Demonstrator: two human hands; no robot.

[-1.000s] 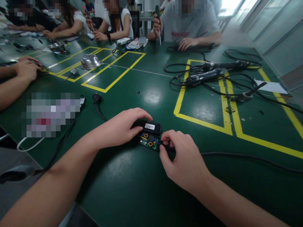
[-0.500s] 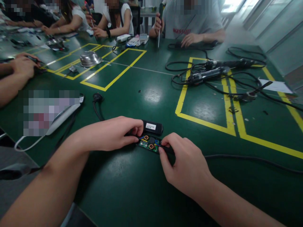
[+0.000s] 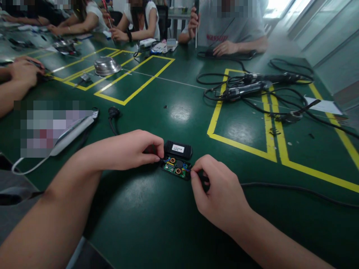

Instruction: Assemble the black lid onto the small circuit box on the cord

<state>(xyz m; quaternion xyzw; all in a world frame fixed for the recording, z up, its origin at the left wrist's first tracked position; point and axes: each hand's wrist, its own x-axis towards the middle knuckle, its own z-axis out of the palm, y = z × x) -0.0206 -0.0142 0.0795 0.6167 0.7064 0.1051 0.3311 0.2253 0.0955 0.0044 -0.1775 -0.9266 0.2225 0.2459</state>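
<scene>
You are at a big green table [image 3: 134, 224] marked with yellow tape. Across it sits a person in a grey shirt [image 3: 238, 26], holding an upright tool in one hand, and another worker's hands [image 3: 24, 73] are over at your left. Two powered screwdrivers [image 3: 246, 90] with looping leads lie ahead to your right, and a shiny metal bowl [image 3: 106, 66] sits further off to the left.

Nearer you, a black cord [image 3: 280, 185] runs in from the right, and a plug [image 3: 114, 113] stands at the end of a second lead, the plug cord [image 3: 113, 127], which passes behind your left hand [image 3: 137, 149]. That hand's thumb and finger look pinched on this cord at the left end of a small black case [image 3: 183, 178]. Your right hand [image 3: 217, 181] grips the black cord at the case's other end, thumb and forefinger together.

The case lies on the table between your hands, open side up. Its cover [image 3: 169, 147], white label [image 3: 178, 148] upward, is off and just beyond it. The circuit board [image 3: 171, 169] is in the case, with coloured wires at both ends; whether each is firmly joined you can't tell from here. Two copper coils [image 3: 178, 171] show bare, so the case is not closed up.
</scene>
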